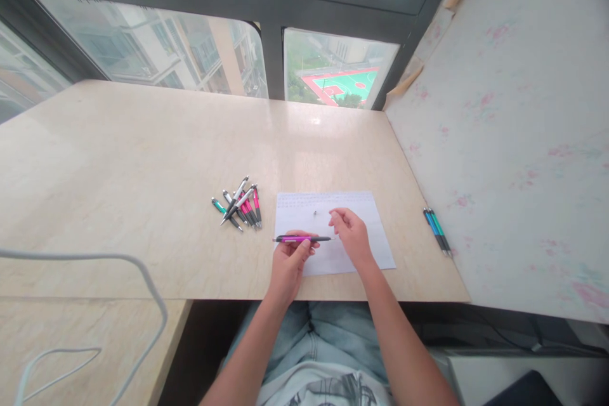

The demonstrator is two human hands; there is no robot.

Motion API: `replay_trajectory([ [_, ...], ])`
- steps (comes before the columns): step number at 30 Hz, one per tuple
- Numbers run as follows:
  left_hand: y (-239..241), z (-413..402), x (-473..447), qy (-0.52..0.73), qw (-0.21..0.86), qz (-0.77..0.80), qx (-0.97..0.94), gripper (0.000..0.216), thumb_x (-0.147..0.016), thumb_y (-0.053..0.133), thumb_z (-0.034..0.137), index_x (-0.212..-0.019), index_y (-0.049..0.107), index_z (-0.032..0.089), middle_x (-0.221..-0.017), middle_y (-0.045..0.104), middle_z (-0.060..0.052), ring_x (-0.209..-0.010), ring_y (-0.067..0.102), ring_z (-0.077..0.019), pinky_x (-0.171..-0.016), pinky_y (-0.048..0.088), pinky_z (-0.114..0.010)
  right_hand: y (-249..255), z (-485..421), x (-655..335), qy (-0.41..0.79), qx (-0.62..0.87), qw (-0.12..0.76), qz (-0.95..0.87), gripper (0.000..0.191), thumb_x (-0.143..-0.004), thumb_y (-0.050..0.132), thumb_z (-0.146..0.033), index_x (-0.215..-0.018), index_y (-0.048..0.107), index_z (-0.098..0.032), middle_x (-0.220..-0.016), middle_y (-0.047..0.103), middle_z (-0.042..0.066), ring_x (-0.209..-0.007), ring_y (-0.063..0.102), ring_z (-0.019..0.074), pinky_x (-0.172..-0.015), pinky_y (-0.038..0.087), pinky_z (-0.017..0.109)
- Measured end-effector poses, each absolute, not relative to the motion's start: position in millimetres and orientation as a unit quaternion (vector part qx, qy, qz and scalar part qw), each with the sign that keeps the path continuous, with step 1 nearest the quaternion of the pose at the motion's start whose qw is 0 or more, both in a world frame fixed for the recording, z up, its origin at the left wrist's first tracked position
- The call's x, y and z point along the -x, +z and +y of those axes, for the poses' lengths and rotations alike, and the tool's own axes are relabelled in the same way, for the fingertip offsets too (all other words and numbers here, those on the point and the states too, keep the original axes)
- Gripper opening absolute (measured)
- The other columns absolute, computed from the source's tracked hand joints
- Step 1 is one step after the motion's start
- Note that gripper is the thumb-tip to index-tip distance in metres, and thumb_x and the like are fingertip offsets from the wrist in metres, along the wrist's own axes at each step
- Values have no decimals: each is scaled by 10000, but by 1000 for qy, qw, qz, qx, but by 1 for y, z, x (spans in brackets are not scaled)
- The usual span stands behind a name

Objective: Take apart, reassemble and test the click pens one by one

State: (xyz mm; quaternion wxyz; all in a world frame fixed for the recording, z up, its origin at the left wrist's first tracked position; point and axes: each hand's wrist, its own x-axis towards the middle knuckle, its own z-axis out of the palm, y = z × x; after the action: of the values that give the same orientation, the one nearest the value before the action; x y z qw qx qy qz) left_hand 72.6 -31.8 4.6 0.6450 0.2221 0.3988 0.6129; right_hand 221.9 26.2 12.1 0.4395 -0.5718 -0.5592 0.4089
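Note:
My left hand (288, 260) grips a magenta and black ballpoint pen (297, 239) that lies level above the paper, its thin tip pointing right. My right hand (353, 235) is just right of and above that tip, not touching the pen. Its fingers are curled in a pinch, and whatever may be between them is too small to make out. Under both hands lies a white sheet of paper (378, 247) with rows of writing along its top. A tiny dark and silver piece (314, 212) rests on the sheet between my hands.
Left of the paper is a loose pile of several pens (240, 204) in silver, magenta and green. Two pens, blue (434, 228) and green (440, 231), lie by the wall at the right. A white cable (137, 263) loops over the table's left side. Windows stand behind.

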Motion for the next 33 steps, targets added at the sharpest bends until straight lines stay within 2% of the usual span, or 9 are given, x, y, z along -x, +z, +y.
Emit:
replay_trajectory([
  [2, 5, -32, -73, 607, 639, 405, -242, 206, -757, 770, 256, -910, 668, 164, -929, 733, -75, -782, 669, -151, -694, 494, -249, 15, 12, -223, 498, 539, 455, -504, 401, -938, 431, -517, -954, 649, -181, -703, 645, 22, -543, 545, 136, -470, 385, 249],
  [5, 6, -33, -74, 602, 628, 416, -263, 198, -751, 775, 258, -900, 685, 164, -945, 731, -73, -811, 670, -161, -727, 500, -260, 16, -4, -221, 549, 508, 439, -497, 344, -879, 559, -520, -888, 656, -190, -660, 646, 10, -555, 570, 142, -474, 405, 244],
  [8, 6, -32, -73, 604, 630, 416, -254, 196, -749, 775, 246, -910, 698, 165, -948, 724, -64, -813, 666, -147, -752, 500, -253, 14, -10, -220, 530, 524, 444, -498, 259, -824, 657, -452, -822, 658, -193, -669, 660, 13, -600, 592, 149, -541, 462, 261],
  [16, 4, -31, -71, 623, 639, 402, -205, 202, -743, 778, 222, -924, 704, 170, -923, 719, -48, -773, 652, -111, -706, 493, -213, 12, -11, -248, 470, 563, 472, -489, 259, -813, 666, -444, -874, 686, -194, -764, 685, 37, -688, 610, 173, -581, 479, 279],
  [19, 4, -31, -71, 625, 642, 396, -199, 200, -744, 777, 218, -923, 702, 169, -915, 719, -46, -770, 650, -107, -705, 495, -210, 8, -9, -260, 410, 608, 470, -491, 259, -827, 643, -439, -883, 689, -190, -782, 687, 48, -708, 613, 185, -607, 483, 296],
  [22, 5, -31, -72, 621, 646, 398, -194, 209, -732, 785, 221, -914, 698, 165, -913, 719, -52, -764, 656, -116, -700, 502, -221, 2, -1, -260, 321, 647, 433, -540, 219, -835, 620, -393, -877, 691, -190, -826, 698, 69, -709, 613, 197, -628, 487, 321],
  [27, 5, -30, -72, 617, 645, 404, -199, 230, -721, 794, 241, -913, 694, 163, -918, 719, -57, -762, 658, -124, -698, 503, -232, -6, 24, -232, 208, 607, 387, -662, 160, -866, 550, -276, -913, 682, -198, -893, 687, 67, -737, 606, 189, -698, 477, 331],
  [33, 4, -31, -71, 616, 651, 398, -196, 236, -721, 797, 252, -913, 688, 168, -927, 718, -59, -776, 663, -132, -702, 500, -242, -13, 47, -204, 106, 637, 342, -683, 206, -896, 511, -229, -1023, 671, -202, -957, 674, 95, -887, 586, 235, -749, 452, 338],
])
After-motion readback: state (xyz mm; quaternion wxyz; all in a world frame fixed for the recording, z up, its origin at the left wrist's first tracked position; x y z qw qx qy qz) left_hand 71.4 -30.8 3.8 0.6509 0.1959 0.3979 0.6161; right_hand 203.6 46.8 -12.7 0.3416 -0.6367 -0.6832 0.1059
